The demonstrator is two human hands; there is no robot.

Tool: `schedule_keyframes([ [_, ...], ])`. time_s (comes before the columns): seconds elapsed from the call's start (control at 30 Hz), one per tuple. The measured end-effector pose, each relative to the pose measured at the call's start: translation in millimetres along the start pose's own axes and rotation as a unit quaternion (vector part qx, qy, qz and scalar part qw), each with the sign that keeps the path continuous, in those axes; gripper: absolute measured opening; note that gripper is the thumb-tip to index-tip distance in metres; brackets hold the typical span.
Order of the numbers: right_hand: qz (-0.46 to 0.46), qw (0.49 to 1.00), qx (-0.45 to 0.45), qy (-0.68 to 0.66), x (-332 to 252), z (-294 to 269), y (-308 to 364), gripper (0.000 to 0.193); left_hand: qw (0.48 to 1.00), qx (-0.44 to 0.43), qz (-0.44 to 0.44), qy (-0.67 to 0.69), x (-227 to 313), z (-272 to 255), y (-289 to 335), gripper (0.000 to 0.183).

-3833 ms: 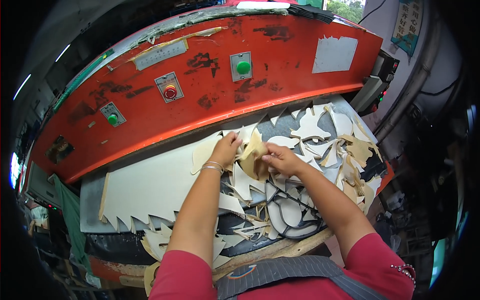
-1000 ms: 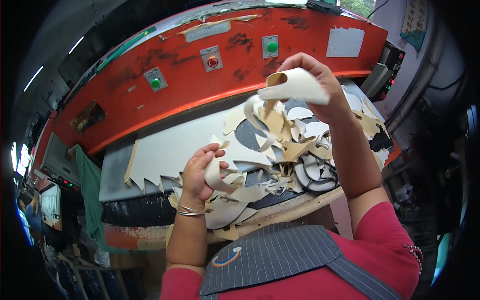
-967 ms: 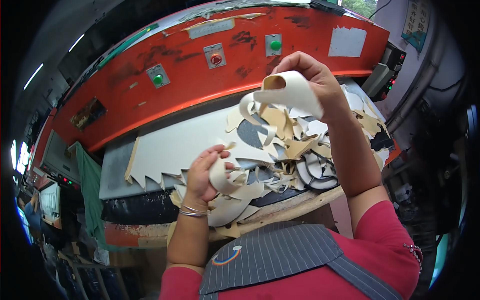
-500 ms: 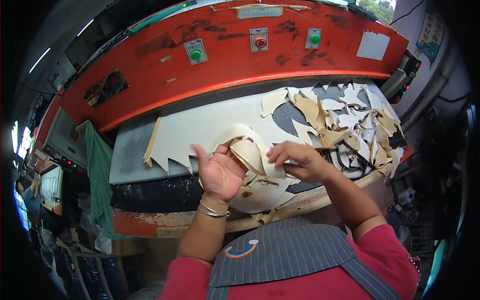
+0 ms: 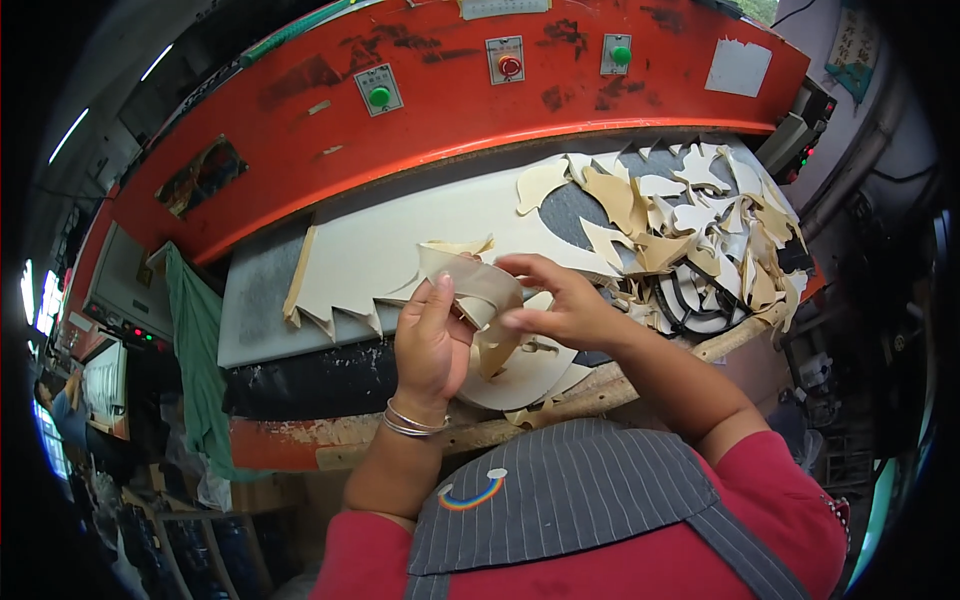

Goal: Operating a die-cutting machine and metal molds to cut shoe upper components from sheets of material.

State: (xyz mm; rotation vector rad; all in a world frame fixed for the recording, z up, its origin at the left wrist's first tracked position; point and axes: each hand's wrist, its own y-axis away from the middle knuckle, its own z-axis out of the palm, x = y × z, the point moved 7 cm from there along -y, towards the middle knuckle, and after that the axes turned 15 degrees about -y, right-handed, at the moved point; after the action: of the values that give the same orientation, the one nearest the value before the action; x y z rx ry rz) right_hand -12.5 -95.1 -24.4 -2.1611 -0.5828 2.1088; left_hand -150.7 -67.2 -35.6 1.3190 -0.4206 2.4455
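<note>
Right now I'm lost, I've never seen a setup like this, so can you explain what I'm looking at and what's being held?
There's no robot: you're looking down from a fisheye camera on a person's head, so straight edges bend. The left hand, with bangles at its wrist, holds a curled pale piece; the fingers of the right hand are at its other end. Behind is a red machine front with two green buttons and a red one. On the gray surface lie a large pale sheet with a jagged near edge and, to the right, a heap of scraps.
</note>
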Motion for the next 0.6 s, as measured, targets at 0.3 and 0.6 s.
schedule_keyframes([
  [0.3,0.126,0.962,-0.156,-0.183,19,27,-5,0.044,0.987,0.097,0.105,-0.069,40,22,12,0.032],
  [0.6,0.302,0.908,-0.24,-0.162,67,6,58,0.05,0.901,0.32,0.029,-0.291,-38,-80,50,0.048],
])
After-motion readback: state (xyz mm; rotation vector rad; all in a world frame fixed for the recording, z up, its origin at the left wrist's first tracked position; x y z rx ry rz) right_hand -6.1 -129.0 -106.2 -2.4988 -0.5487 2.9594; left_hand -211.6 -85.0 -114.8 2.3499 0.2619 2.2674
